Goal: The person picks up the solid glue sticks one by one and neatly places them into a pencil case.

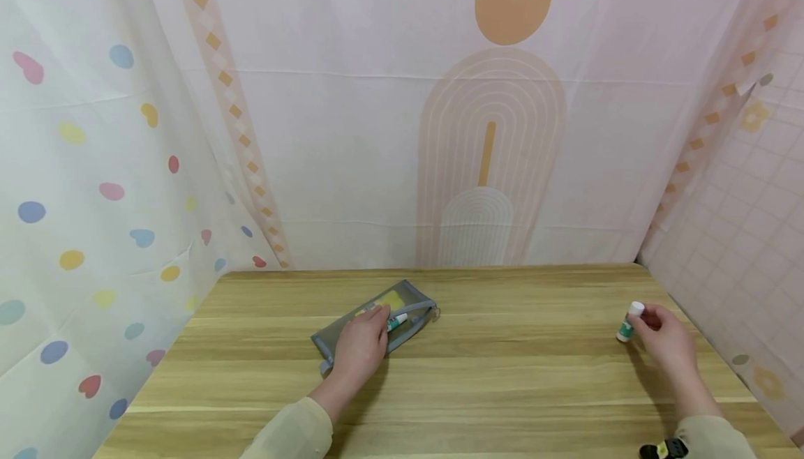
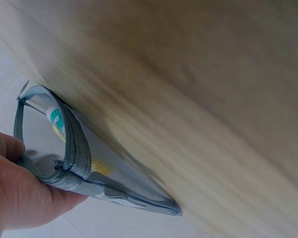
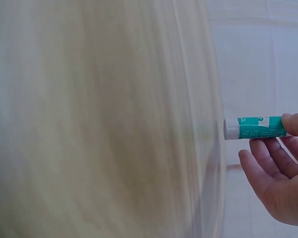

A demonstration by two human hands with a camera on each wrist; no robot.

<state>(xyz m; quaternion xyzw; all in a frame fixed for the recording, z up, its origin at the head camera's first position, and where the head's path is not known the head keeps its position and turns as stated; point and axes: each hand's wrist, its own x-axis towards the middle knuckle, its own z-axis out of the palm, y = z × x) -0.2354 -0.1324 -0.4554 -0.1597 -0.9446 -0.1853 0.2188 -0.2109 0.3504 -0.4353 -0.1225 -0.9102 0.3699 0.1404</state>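
Note:
A grey mesh zipper pouch [image 1: 341, 326] lies slantwise on the table, left of the middle. My left hand [image 1: 361, 344] grips its edge by the opening, and in the left wrist view the zipper mouth [image 2: 75, 144] gapes. Inside are a green-and-white glue stick [image 2: 55, 118] and something yellow [image 1: 392, 299], partly hidden by mesh and hand. Far to the right, my right hand [image 1: 668, 340] pinches another glue stick [image 3: 260, 128] with a green label between thumb and fingers. It is nearly upright, white cap on top, its lower end at or just above the table; I cannot tell which.
The wooden table [image 1: 502, 375] spans the space between both hands. Patterned curtains [image 1: 339, 152] hang behind it and along both sides. A black-and-yellow object [image 1: 664, 449] sits by the right sleeve at the bottom edge.

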